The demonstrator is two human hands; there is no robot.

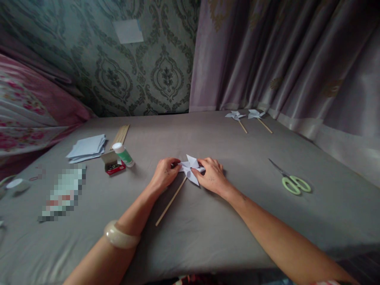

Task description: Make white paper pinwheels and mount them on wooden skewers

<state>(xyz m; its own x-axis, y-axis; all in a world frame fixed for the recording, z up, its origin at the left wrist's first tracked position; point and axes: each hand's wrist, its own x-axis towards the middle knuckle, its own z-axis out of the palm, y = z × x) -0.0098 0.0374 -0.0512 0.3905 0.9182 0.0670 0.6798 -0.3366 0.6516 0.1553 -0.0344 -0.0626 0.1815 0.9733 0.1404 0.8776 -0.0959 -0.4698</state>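
I see the paper pinwheel point(189, 170) at centre, on the grey sheet point(184, 249), its wooden stick point(171, 202) directed to 7 o'clock. Left hand point(165, 172) pinches it at 9 o'clock; right hand point(212, 175), at 3. Green-handled scissors point(287, 177): 3 o'clock, well apart.

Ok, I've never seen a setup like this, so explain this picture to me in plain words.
There is no machine here: a camera worn on a person's head looks forward and down at their bare hands. The left hand and right hand hold a white paper pinwheel on a wooden stick. On the grey cloth, paper sheets, thin sticks, a green-and-white tube and an open red box lie or stand left; scissors and two more pinwheels lie right.
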